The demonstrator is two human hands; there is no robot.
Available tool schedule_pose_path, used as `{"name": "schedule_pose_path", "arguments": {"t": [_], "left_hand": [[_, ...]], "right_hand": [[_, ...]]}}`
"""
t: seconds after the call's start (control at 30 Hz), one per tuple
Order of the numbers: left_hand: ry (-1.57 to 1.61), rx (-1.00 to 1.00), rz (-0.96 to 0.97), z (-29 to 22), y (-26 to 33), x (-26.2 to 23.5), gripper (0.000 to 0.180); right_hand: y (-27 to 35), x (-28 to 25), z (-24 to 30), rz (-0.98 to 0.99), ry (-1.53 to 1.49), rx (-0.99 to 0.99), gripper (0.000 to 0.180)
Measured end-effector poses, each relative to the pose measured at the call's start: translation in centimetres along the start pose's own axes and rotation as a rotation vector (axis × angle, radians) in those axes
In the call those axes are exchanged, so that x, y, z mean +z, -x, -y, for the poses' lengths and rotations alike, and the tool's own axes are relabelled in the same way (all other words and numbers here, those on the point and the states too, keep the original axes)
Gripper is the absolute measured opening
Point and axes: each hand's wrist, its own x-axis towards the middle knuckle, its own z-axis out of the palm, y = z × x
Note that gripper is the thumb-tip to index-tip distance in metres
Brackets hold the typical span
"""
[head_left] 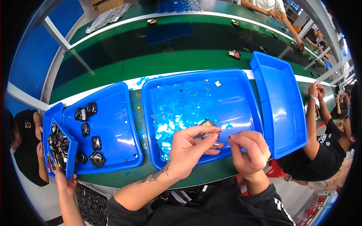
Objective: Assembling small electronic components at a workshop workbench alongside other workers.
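Observation:
My left hand (190, 152), tattooed at the wrist, grips a small black-rimmed electronic device (206, 123) between thumb and fingers. Part of the device is hidden behind the fingers. Just to its right, my right hand (250, 152) is closed in a pinch; a tiny dark spot shows at its fingertips, too small to name. Both hands are over the near edge of the middle blue tray (146, 109), which holds many scraps of light-blue film and a few small bits.
A left blue tray (117, 113) holds several black camera-like devices (97, 159). Another person's hand (66, 182) touches a tilted blue bin (71, 160) of parts. A deep blue tray (281, 109) stands right. Beyond runs a green conveyor belt (158, 56) carrying small devices (234, 55). Co-workers sit both sides.

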Motion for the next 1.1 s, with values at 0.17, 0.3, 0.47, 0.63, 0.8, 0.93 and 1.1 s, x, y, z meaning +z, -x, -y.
{"name": "schedule_pose_path", "arguments": {"t": [0.17,0.3,0.47,0.63,0.8,0.93,1.1], "left_hand": [[-0.023,0.078,-0.015,-0.2,0.3,0.1,0.021],[-0.137,0.167,-0.013,-0.1,0.5,0.0,0.024],[-0.158,0.215,-0.005,0.0,0.5,-0.2,0.023],[-0.223,0.264,0.0,0.5,0.5,-0.3,0.023],[-0.229,0.281,-0.028,0.2,0.6,0.1,0.023],[-0.188,0.222,-0.067,-0.1,0.7,0.2,0.023],[-0.254,0.266,-0.08,0.1,0.3,0.2,0.023]], "right_hand": [[-0.1,0.9,0.6,0.014,-0.06,0.082,0.025],[0.0,1.7,0.8,0.002,-0.142,0.186,0.023],[0.7,2.4,0.9,-0.019,-0.311,0.375,0.019],[1.0,2.8,1.0,-0.088,-0.537,0.566,0.015],[1.0,2.6,0.7,-0.06,-0.56,0.557,0.014],[1.2,2.6,0.7,-0.024,-0.555,0.573,0.012],[1.0,2.7,0.7,-0.065,-0.257,0.398,0.015]]}}
